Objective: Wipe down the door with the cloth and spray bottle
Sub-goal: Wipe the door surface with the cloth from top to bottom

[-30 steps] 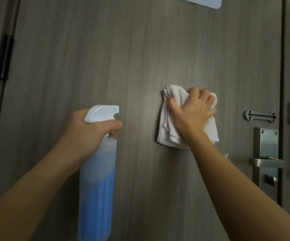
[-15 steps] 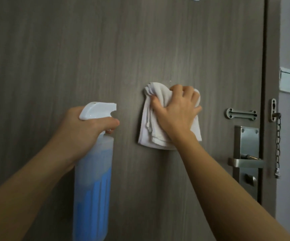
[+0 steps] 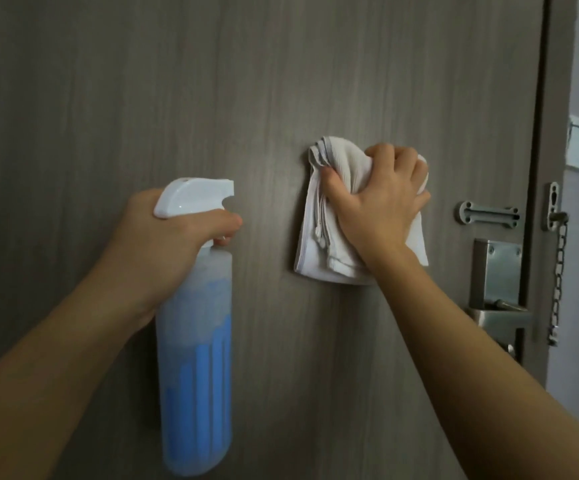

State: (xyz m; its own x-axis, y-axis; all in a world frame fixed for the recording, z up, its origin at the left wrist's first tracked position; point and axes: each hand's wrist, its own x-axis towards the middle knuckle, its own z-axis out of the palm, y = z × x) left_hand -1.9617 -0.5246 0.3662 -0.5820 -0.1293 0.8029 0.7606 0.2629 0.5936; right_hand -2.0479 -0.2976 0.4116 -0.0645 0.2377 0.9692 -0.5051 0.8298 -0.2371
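The right hand (image 3: 378, 206) gripped a bunched white cotton cloth (image 3: 319, 233), fingers curled over its top, pressing it flat against the grey wood-grain door (image 3: 142, 81). Over the last second the cloth had kept its place relative to the steel lever handle (image 3: 499, 315) just right of that grip, so wiping looked paused or barely begun. The left hand (image 3: 163, 244), well left of the cloth, clasped the translucent blue-filled spray bottle (image 3: 194, 358), forefinger at the trigger.

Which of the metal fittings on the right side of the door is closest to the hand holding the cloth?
The slotted chain-lock track, level with the right hand on the cloth. The lever handle and hanging chain sit lower and farther right.
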